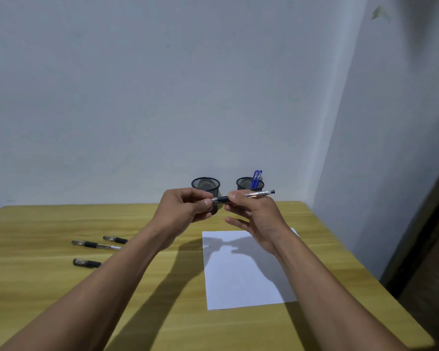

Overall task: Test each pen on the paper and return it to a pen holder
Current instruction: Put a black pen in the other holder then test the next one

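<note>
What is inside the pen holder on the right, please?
Two blue pens stand in the right pen holder, caps above its rim. Its lower part, and anything else inside, is hidden behind the right hand.

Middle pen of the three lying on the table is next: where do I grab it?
Pinch the middle pen from above at its black grip band, across its near and far sides: it lies flat, running left-right, with bare table beside the grip.
</note>
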A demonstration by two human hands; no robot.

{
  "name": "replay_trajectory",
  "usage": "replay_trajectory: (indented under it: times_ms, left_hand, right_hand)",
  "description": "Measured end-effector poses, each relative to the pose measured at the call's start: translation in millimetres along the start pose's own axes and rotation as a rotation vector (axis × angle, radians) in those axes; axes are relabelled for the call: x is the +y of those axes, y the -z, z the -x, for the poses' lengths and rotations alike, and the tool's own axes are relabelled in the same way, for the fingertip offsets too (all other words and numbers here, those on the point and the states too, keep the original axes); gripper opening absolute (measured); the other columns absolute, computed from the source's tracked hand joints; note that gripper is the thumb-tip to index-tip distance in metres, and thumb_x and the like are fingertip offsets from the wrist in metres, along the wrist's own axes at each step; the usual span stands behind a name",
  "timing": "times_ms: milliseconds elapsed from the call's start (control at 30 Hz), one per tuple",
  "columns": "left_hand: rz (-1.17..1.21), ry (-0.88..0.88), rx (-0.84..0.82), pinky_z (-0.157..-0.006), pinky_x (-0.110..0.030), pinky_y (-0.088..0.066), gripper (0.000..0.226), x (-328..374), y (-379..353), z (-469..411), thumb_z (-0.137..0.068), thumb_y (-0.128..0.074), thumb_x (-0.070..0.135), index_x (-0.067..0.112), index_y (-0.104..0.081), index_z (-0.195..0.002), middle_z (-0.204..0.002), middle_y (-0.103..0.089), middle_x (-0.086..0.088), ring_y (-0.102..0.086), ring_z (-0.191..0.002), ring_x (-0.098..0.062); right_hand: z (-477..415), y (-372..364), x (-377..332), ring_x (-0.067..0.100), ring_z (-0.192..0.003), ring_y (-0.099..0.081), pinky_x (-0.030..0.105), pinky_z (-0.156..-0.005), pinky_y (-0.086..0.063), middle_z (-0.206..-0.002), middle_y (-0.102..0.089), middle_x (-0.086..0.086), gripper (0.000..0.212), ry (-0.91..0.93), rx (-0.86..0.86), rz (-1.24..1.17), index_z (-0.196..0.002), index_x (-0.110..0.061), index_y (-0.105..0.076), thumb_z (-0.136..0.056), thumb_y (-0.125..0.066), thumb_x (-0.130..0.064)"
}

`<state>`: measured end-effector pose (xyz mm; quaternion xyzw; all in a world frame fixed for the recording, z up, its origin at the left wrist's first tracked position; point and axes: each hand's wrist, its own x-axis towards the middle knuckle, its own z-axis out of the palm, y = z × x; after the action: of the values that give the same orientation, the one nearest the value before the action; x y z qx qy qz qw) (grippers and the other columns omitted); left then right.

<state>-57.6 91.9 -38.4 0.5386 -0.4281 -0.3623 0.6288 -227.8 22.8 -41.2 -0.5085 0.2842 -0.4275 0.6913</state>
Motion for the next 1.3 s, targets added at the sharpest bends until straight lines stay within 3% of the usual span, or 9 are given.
replay_trajectory:
  times_ms: [133, 267, 400, 500, 633, 767, 900, 1133, 1300]
  left_hand:
    - [-0.054, 0.007, 0.007, -0.075, -0.031, -0.061, 0.009, 10.5, 13.3, -3.4, -0.087, -0.067, -0.005, -0.008, -0.070, -0.095, -0.089, -0.066, -0.016, -0.066, -0.077, -0.019]
    - [-0.139, -0.036, -0.007, -0.080, -0.037, -0.061, 0.007, 17.3, 17.9, -12.0, -0.086, -0.069, -0.003, -0.004, -0.071, -0.092, -0.090, -0.067, -0.016, -0.066, -0.076, -0.017]
    - [-0.160, -0.090, 0.000, -0.082, -0.039, -0.061, 0.011, 20.7, 7.5, -23.5, -0.086, -0.071, 0.003, 0.004, -0.072, -0.097, -0.096, -0.069, -0.021, -0.069, -0.084, -0.023]
    - [-0.139, -0.106, 0.132, -0.085, -0.041, -0.060, 0.028, 8.7, 4.0, -41.3, -0.086, -0.070, 0.030, 0.019, -0.068, -0.112, -0.100, -0.073, -0.007, -0.072, -0.091, -0.017]
    - [-0.385, -0.090, 0.396, -0.098, -0.032, -0.045, 0.052, -23.1, 7.7, -65.3, -0.084, -0.066, 0.035, 0.024, -0.056, -0.133, -0.122, -0.065, 0.002, -0.061, -0.111, -0.016]
    - [-0.566, 0.024, 0.298, -0.110, -0.039, -0.037, 0.093, -66.5, 3.7, -87.6, -0.076, -0.080, 0.032, 0.015, -0.030, -0.152, -0.151, -0.043, -0.008, -0.041, -0.138, -0.024]
    - [-0.584, 0.059, 0.273, -0.112, -0.040, -0.036, 0.112, -94.9, -2.8, -112.5, -0.068, -0.087, 0.040, 0.010, -0.022, -0.154, -0.154, -0.038, -0.010, -0.036, -0.142, -0.027]
    - [-0.497, -0.107, 0.346, -0.080, -0.021, -0.041, 0.056, -106.1, -9.9, -138.4, -0.074, -0.084, 0.026, 0.018, -0.058, -0.123, -0.110, -0.065, 0.005, -0.060, -0.102, -0.014]
    - [-0.455, -0.131, 0.337, -0.080, -0.020, -0.045, 0.055, -112.6, -6.7, -142.1, -0.074, -0.085, 0.024, 0.018, -0.059, -0.122, -0.104, -0.064, 0.010, -0.059, -0.095, -0.008]
  right_hand:
    - [-2.7, 15.9, -13.6, 0.014, -0.076, -0.073, 0.031, -0.068, -0.061, -0.086, -0.077, 0.004, 0.008, 0.028, 0.033, -0.008, -0.089, -0.010, -0.075, -0.092, -0.069, -0.014]
    - [-10.0, 19.2, -23.3, 0.009, -0.070, -0.068, 0.026, -0.069, -0.057, -0.071, -0.073, -0.006, 0.004, 0.171, -0.049, 0.542, -0.090, -0.009, -0.080, -0.088, -0.077, -0.010]
    - [-23.3, 12.4, -29.0, 0.007, -0.050, -0.052, 0.019, -0.052, -0.042, -0.054, -0.060, -0.014, 0.013, 0.243, -0.168, 0.903, -0.103, -0.016, -0.079, -0.091, -0.075, -0.017]
    - [-37.6, 12.9, -28.9, 0.002, -0.051, -0.052, 0.016, -0.054, -0.040, -0.056, -0.059, -0.017, 0.014, 0.265, -0.164, 1.031, -0.107, -0.016, -0.077, -0.096, -0.068, -0.019]
    - [-64.7, 14.7, -32.9, 0.013, -0.064, -0.062, 0.036, -0.071, -0.055, -0.080, -0.071, 0.002, 0.006, 0.297, -0.017, 0.925, -0.101, -0.017, -0.070, -0.098, -0.066, -0.020]
    - [-105.0, 12.6, -34.5, 0.014, -0.080, -0.075, 0.039, -0.080, -0.063, -0.094, -0.073, 0.008, 0.007, 0.306, 0.098, 0.708, -0.104, -0.011, -0.065, -0.099, -0.065, -0.016]
    - [-144.4, 1.9, -23.8, 0.021, -0.090, -0.077, 0.038, -0.082, -0.064, -0.095, -0.075, 0.012, 0.009, 0.307, 0.137, 0.671, -0.107, -0.009, -0.062, -0.099, -0.063, -0.012]
    - [-192.4, -16.1, 6.5, 0.023, -0.082, -0.078, 0.050, -0.086, -0.062, -0.085, -0.078, 0.006, 0.008, 0.256, 0.110, 0.763, -0.090, -0.020, -0.064, -0.091, -0.071, -0.016]
    - [-203.6, -15.6, 11.5, 0.023, -0.087, -0.076, 0.048, -0.087, -0.062, -0.094, -0.078, 0.005, 0.007, 0.225, 0.145, 0.791, -0.091, -0.020, -0.072, -0.085, -0.075, -0.020]
